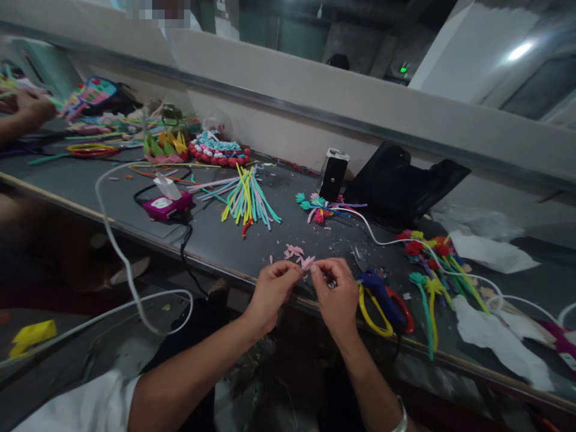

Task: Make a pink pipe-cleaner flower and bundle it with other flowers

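My left hand [275, 293] and my right hand [335, 295] meet over the front edge of the table, thumbs and forefingers pinched. Between the fingertips is a small pink fuzzy pipe-cleaner piece [308, 263], folded into petal-like points. Just behind it lies a small pile of cut pink pieces [293, 249]. Right of my right hand is a yellow loop handle [374, 313], beside a dark blue tool with a red edge [390, 300]; their exact kind is partly hidden.
A bundle of pipe cleaners [247, 198] lies behind my left hand. Finished fuzzy flowers [318, 207] rest near a black-and-white box [335, 171]. More flowers [432, 255] and a white cable [382, 242] are at right. A magenta power block [167, 205] stands left. Another person's hand [33, 108] works far left.
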`<state>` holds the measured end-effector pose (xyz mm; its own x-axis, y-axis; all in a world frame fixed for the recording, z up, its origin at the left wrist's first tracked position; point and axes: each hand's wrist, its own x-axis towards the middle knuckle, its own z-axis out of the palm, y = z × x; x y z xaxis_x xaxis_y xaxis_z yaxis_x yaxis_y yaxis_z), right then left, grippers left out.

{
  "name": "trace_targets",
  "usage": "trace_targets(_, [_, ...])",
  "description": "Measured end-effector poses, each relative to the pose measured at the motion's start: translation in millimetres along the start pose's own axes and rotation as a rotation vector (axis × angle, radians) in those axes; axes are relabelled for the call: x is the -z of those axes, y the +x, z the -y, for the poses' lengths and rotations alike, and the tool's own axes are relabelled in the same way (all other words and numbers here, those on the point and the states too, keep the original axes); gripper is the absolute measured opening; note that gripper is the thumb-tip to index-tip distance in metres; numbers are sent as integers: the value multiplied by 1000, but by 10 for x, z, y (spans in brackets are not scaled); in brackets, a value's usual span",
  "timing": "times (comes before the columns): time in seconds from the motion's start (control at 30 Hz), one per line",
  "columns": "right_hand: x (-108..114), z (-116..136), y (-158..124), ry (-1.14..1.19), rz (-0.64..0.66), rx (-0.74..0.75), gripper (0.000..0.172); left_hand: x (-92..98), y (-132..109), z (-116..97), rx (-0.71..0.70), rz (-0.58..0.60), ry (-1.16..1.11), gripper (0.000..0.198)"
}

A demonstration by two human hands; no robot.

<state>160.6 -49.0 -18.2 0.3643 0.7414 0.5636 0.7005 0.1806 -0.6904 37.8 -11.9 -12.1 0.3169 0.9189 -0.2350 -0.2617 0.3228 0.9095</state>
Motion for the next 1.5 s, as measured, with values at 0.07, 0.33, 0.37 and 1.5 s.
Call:
trace_targets(0.07, [0, 7, -3, 1, 2, -1, 16, 2, 0, 1, 2, 1, -6, 23])
trace_targets(0.33, [17, 45, -49, 34, -47, -78, 27, 51, 25, 34, 30, 40, -68, 21])
trace_targets(0.37, [18, 44, -53, 34, -52, -93, 30, 56, 26, 31, 37, 51, -89, 21])
trace_targets(1.5, [-199, -91, -12, 125, 66, -269, 22, 228, 107, -138, 5, 116, -302, 20])
